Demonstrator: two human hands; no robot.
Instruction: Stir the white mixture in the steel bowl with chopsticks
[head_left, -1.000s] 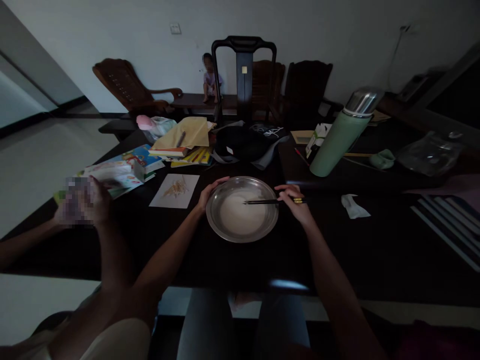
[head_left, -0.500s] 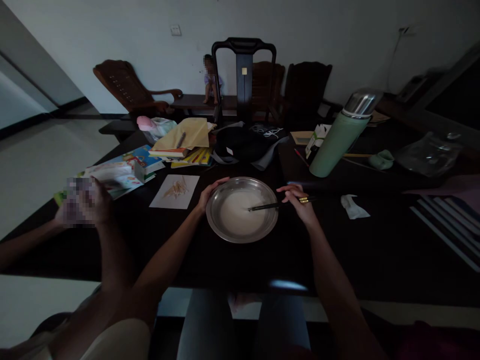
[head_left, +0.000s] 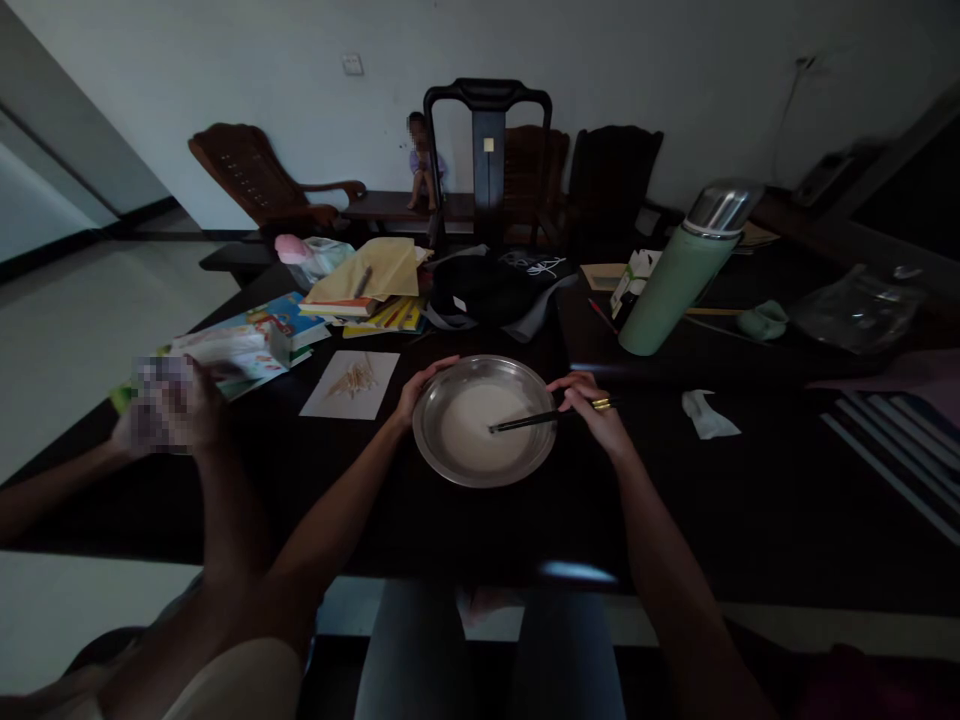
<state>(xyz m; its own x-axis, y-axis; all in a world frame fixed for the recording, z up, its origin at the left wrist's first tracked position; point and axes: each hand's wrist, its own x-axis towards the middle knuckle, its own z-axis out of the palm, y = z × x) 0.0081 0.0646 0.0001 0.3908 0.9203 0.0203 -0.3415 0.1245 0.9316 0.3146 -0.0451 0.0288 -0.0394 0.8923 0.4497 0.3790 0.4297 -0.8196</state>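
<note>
A shallow metal bowl [head_left: 421,440] sits on the dark table before me, with a pale, milky mixture [head_left: 471,425] inside. My left hand [head_left: 418,392] grips the bowl's left rim, fingers curved along its far side. At the right rim, my right hand [head_left: 594,408] is closed around dark chopsticks [head_left: 525,421] with gold-coloured ends. Their tips dip into the mixture near the middle. Left of the bowl, a white sheet of paper [head_left: 322,398] bears a small heap of thin, pale sticks [head_left: 358,378].
Another person's hands [head_left: 169,405] are at the left, holding something blurred out. A green thermos [head_left: 675,285] stands at the back right, beyond a crumpled tissue [head_left: 709,415]. Books and envelopes [head_left: 367,290] and a black bag [head_left: 480,290] lie at the back. Someone sits by the wall [head_left: 424,165].
The chopstick tips have moved slightly left and toward me through the mixture, and my right hand has shifted a little left. My left hand and the bowl have hardly moved.
</note>
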